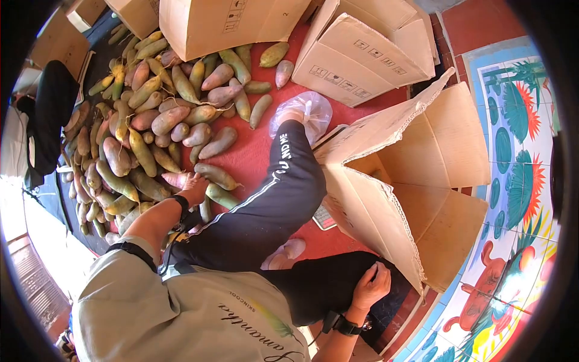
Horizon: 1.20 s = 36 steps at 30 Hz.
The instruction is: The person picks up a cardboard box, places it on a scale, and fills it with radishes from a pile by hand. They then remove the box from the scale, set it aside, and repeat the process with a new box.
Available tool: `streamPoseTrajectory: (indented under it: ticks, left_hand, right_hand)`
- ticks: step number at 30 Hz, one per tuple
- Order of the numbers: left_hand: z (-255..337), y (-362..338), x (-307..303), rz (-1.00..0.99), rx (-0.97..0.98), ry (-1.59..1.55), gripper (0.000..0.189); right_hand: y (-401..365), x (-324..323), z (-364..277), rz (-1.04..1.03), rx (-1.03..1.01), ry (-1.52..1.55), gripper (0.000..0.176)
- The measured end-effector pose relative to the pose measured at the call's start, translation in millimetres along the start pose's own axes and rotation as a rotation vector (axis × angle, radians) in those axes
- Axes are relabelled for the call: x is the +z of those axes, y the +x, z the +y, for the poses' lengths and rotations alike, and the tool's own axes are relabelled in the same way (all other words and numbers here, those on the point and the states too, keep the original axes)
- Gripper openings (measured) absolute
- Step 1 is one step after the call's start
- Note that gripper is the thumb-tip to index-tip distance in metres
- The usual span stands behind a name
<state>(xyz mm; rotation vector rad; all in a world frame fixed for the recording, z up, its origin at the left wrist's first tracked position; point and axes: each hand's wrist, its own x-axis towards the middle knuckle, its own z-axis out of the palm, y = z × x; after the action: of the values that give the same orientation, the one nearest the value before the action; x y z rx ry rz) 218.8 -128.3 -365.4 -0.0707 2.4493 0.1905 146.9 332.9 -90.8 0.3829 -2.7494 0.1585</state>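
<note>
Elongated green and purplish-pink root vegetables (142, 120) lie heaped around a smooth pink root (172, 179), its end held in the left hand (194, 188). The right hand (372, 287), fingers curled in narrowly, rests on a black-trousered leg (329, 283) near an open brown cardboard box (377, 202), its contents unclear.

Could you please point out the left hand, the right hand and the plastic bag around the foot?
Left hand (194, 190): head view, on the back of the hand.
Right hand (370, 288): head view, on the back of the hand.
Plastic bag (318, 116): head view, on its clear side.
</note>
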Motion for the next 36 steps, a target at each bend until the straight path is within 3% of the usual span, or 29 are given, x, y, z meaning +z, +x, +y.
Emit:
streamPoseTrajectory:
  ticks: [4,8,10,14,18,20,21,22,25,32,34,36]
  left_hand:
    - [5.3,7.0,-11.7,-0.088,-0.02,0.067,0.043]
    - [17.2,14.1,-16.7,-0.074,0.035,-0.003,0.037]
    - [26.9,22.3,-15.5,0.168,0.139,-0.044,0.046]
    - [41.2,41.4,-17.6,0.238,0.299,-0.095,0.054]
    - [56.2,57.1,-19.4,0.055,0.281,-0.003,0.059]
    - [62.1,60.9,-30.8,-0.201,0.24,0.093,0.059]
    - [62.1,59.1,-30.3,-0.101,0.279,0.153,0.047]
    - [63.3,58.2,-30.3,-0.099,0.278,0.155,0.047]
    - [66.3,58.5,-31.2,-0.013,0.292,0.185,0.024]
    - [51.8,52.5,-39.8,-0.124,0.289,0.127,0.026]
    - [44.2,40.4,-53.7,-0.147,0.244,-0.091,0.029]
    - [26.2,48.2,-28.5,-0.052,0.268,-0.051,0.027]
  right_hand:
    - [2.0,0.1,-1.8,0.003,0.003,-0.005,0.007]
    - [0.5,0.9,0.1,-0.003,0.002,-0.013,0.006]
    - [-0.2,0.7,0.4,-0.01,-0.001,-0.02,0.006]
    - [1.5,-0.2,-2.3,-0.015,0.003,-0.026,0.006]
    - [-0.7,-0.8,0.8,-0.04,0.03,-0.03,0.008]
    - [-1.4,-0.2,1.7,-0.04,0.025,-0.04,0.008]
    - [-1.3,-0.2,1.4,-0.042,0.029,-0.036,0.008]
    - [-1.4,-0.1,1.5,-0.045,0.033,-0.032,0.009]
    - [-0.4,1.8,2.9,-0.029,0.014,-0.015,0.009]
    - [0.3,3.6,1.0,-0.016,0.027,0.003,0.009]
    - [1.1,4.1,-0.5,0.002,0.013,0.01,0.009]
    - [1.8,4.5,-0.7,0.015,0.011,0.018,0.009]
